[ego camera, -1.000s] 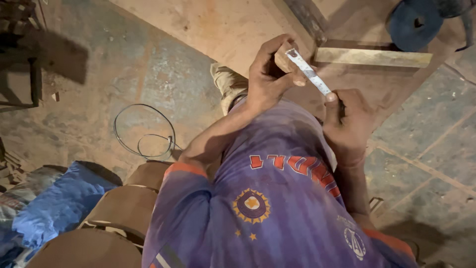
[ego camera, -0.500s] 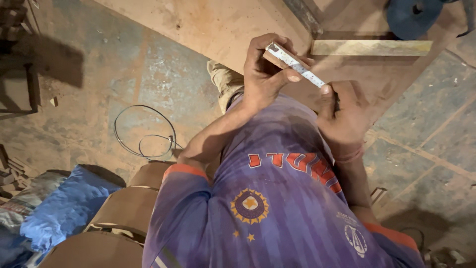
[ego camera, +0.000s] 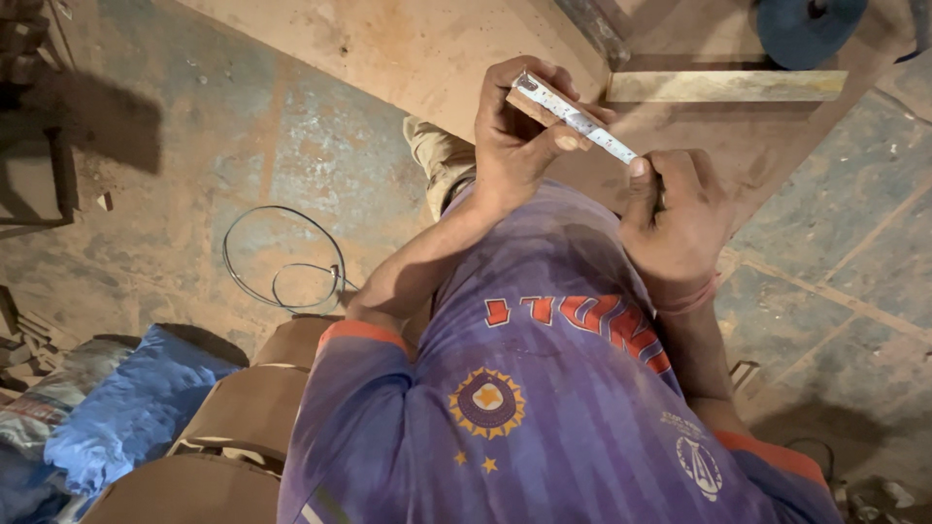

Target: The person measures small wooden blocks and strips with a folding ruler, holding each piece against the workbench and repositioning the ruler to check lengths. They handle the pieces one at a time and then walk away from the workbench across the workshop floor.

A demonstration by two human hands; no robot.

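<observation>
The fingers (ego camera: 544, 89) of the left hand (ego camera: 515, 136) are curled shut around a small wooden block (ego camera: 532, 105), with the thumb pressing a steel ruler (ego camera: 578, 118) flat against its upper face, so the strip seems pinned there to be read along the wood. The right hand (ego camera: 680, 209) is closed too, its thumb tip at the ruler's near end and something thin, perhaps a pencil, clenched in the fist; I cannot tell for sure what it is. Block and ruler sit between the two hands, held up in front of the person's chest over the purple shirt (ego camera: 544, 388), not resting on anything. Beyond the hands lies a broad brown board (ego camera: 408, 49), and on it, to the far right, a pale wooden batten (ego camera: 728, 85) below a blue round object (ego camera: 811, 24). On the concrete floor (ego camera: 194, 126) to the left a loop of thin wire (ego camera: 286, 257) lies loose. Near left, a blue cloth (ego camera: 136, 408) is bunched over sacks, beside stacked brown curved pieces (ego camera: 252, 408). No open container shows, so nothing can be said of contents.
</observation>
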